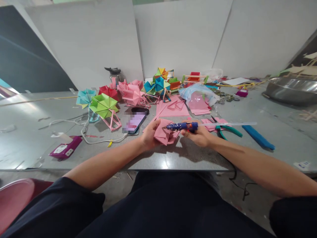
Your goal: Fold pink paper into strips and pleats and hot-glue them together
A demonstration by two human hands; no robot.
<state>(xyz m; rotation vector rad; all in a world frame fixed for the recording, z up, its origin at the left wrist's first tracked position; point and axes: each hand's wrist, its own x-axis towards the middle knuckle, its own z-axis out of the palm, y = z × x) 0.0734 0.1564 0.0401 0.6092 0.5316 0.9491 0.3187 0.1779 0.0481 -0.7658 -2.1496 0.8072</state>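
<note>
My left hand point(150, 135) grips a folded pink paper piece point(163, 135) above the front part of the table. In my right hand point(199, 135) is a blue glue gun point(182, 126), its nozzle pointing left at the pink paper; whether the tip touches it I cannot tell. A long clear glue stick point(228, 124) juts out of the gun's back end to the right. Behind my hands lie flat pink paper sheets point(172, 107). Green-handled pliers point(226, 129) rest to the right of my right hand.
Left of my hands lies a phone point(135, 122) with a white cable. A purple power socket point(66, 147) sits farther left. Folded paper wheels on stands, one green point(104, 105), line the back. A blue strip point(258, 137) and a metal basin point(293, 91) are at the right.
</note>
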